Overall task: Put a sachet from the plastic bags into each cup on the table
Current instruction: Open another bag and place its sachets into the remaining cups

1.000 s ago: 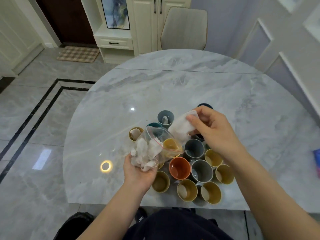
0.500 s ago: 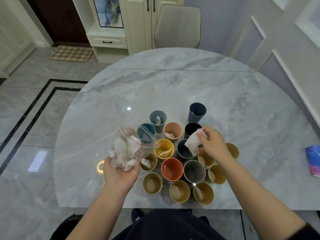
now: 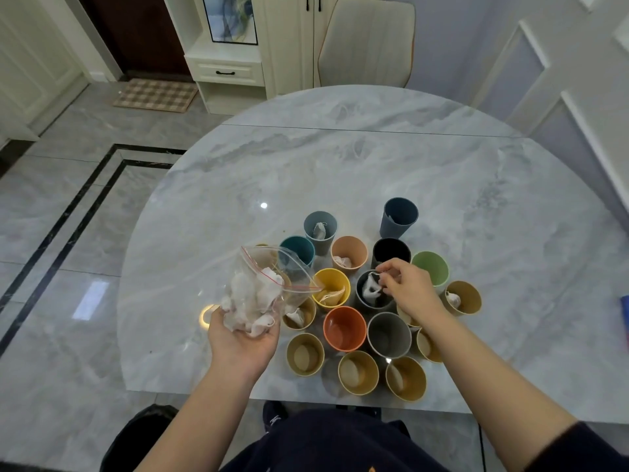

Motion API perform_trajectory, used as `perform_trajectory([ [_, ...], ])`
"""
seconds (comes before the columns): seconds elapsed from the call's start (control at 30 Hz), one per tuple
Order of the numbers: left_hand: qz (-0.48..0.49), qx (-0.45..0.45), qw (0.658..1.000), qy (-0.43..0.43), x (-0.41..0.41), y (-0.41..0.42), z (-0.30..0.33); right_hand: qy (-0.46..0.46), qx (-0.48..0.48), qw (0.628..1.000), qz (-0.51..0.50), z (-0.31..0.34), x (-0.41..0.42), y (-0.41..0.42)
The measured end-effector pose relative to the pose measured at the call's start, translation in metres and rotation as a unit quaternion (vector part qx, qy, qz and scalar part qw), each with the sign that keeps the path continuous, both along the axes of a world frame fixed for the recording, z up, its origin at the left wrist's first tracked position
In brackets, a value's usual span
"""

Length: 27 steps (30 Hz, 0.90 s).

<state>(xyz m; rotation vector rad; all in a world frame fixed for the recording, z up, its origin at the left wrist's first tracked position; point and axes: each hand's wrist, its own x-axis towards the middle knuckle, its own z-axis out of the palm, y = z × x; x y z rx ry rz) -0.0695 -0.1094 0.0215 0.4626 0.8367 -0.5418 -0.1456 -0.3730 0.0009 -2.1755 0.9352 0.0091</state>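
Several coloured cups stand clustered near the front edge of the marble table (image 3: pixel 340 172). My left hand (image 3: pixel 241 338) holds an open clear plastic bag (image 3: pixel 272 284) full of white sachets, left of the cups. My right hand (image 3: pixel 408 287) reaches over a dark grey cup (image 3: pixel 360 301) in the middle of the cluster and pinches the top of a white sachet (image 3: pixel 369 289) that hangs inside it. Several cups hold a sachet. The orange cup (image 3: pixel 343 328) and the grey cup (image 3: pixel 389 335) in front look empty.
A blue packet (image 3: pixel 625 318) lies at the table's right edge. A padded chair (image 3: pixel 367 42) stands at the far side, with white cabinets (image 3: pixel 224 63) behind it. Bare marble stretches beyond the cups and to their left.
My right hand has come down from the bag's mouth and lowered the sachet into the dark grey cup. My left hand has shifted the bag slightly left.
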Motion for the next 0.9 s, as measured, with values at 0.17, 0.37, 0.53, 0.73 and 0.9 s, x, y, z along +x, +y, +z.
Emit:
perform_trajectory([
  [0.17,-0.013,-0.007,1.000,-0.002,0.000,-0.006,0.000,-0.032,-0.028,0.999,0.015,0.018,-0.001,0.008],
  [0.37,-0.072,0.002,0.997,-0.027,-0.004,-0.013,-0.011,-0.246,-0.048,0.961,0.120,0.082,-0.009,0.048],
  [0.53,-0.126,-0.012,0.990,-0.057,-0.010,-0.033,-0.003,-0.211,-0.047,0.952,0.215,0.101,-0.011,0.064],
  [0.73,-0.204,-0.015,0.976,-0.073,-0.022,-0.049,0.013,-0.110,0.003,0.965,0.240,0.095,-0.011,0.061],
  [0.9,-0.228,0.002,0.972,-0.050,-0.025,-0.048,0.012,-0.092,0.011,0.967,0.236,0.104,-0.013,0.058],
])
